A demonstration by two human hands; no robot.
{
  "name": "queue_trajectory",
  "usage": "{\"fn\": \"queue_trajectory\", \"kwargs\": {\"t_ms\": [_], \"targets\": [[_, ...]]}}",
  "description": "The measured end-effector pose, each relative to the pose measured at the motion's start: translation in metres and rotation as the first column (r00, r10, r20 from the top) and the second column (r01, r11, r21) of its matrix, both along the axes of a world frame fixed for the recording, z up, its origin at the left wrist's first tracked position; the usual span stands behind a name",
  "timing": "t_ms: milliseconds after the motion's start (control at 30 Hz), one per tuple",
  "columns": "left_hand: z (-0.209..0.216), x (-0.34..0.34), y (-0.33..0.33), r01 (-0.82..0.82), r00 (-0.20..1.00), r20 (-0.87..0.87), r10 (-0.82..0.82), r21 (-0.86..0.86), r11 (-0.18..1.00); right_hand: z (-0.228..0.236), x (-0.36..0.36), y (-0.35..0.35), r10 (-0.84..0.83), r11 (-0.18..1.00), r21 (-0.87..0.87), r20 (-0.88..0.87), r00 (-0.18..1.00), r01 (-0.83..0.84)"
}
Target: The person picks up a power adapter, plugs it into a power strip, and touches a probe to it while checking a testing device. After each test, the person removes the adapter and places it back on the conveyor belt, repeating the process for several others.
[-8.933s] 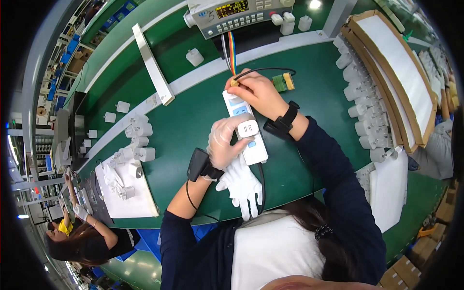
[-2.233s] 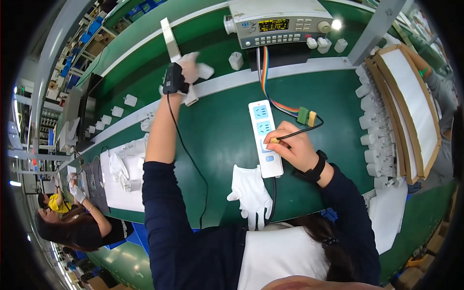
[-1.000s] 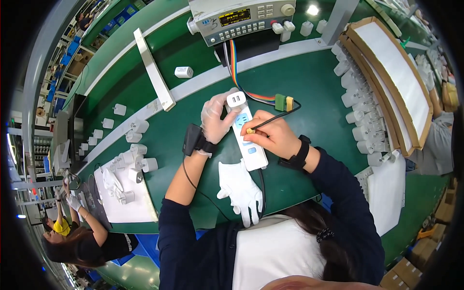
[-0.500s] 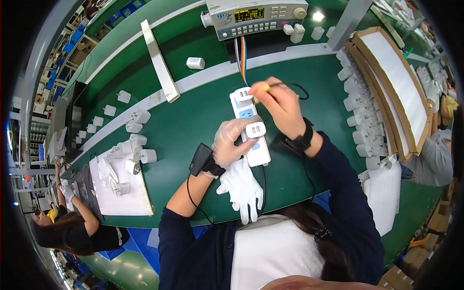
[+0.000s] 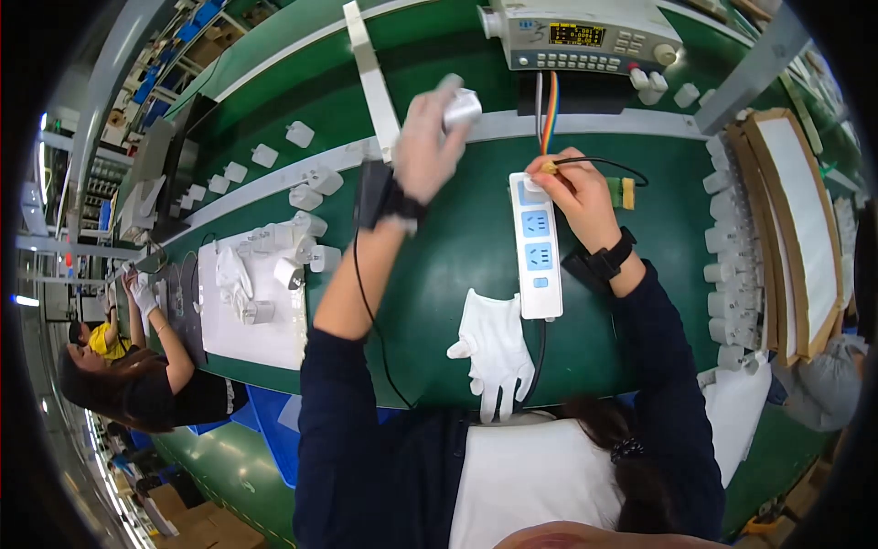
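My left hand (image 5: pixel 430 146), in a thin translucent glove, is raised over the rail at the back of the bench. Its fingers close round a white charger (image 5: pixel 463 108), blurred by motion. My bare right hand (image 5: pixel 578 188) pinches a yellow cable plug (image 5: pixel 549 167) on a black cord, at the far end of a white power strip (image 5: pixel 541 299). There, partly hidden by my fingers, another white charger (image 5: pixel 532 190) sits in the end socket. The strip's two nearer blue sockets hold nothing. Left of the strip lies a white glove (image 5: pixel 494 343).
A bench meter (image 5: pixel 585 41) stands at the back, with rainbow wires (image 5: pixel 551 114) running down. Several chargers lie on a white sheet (image 5: pixel 261 343) at left; more stand at right beside cardboard trays (image 5: pixel 786 238). A green-yellow sponge (image 5: pixel 626 193) lies right of my hand. A co-worker (image 5: pixel 137 366) sits far left.
My left hand has gone from the strip up to the back left, and the charger it held there is off the strip. My right hand stays at the strip's far end. The view has shifted.
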State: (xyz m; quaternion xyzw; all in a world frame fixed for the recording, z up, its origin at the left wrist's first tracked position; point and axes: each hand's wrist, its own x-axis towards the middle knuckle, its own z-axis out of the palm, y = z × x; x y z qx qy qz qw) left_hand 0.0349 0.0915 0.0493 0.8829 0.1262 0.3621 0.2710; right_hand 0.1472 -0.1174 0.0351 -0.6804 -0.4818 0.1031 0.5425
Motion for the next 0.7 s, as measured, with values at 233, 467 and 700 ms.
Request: {"fn": "queue_trajectory", "kwargs": {"t_ms": [233, 467, 700], "targets": [[-0.009, 0.029, 0.095, -0.082, 0.703, -0.640, 0.311, 0.361, 0.929, 0.000, -0.006, 0.005, 0.019, 1.000, 0.012, -0.044, 0.999, -0.018], [0.026, -0.047, 0.088, 0.174, 0.126, -0.723, 0.679, 0.690, 0.702, -0.005, -0.003, 0.002, -0.005, 1.000, 0.021, -0.069, 0.998, 0.006], [-0.028, -0.100, 0.114, 0.159, 0.295, -0.617, 0.730, 0.785, 0.599, -0.012, 0.002, 0.006, 0.015, 0.995, 0.096, 0.059, 0.998, -0.021]]}}
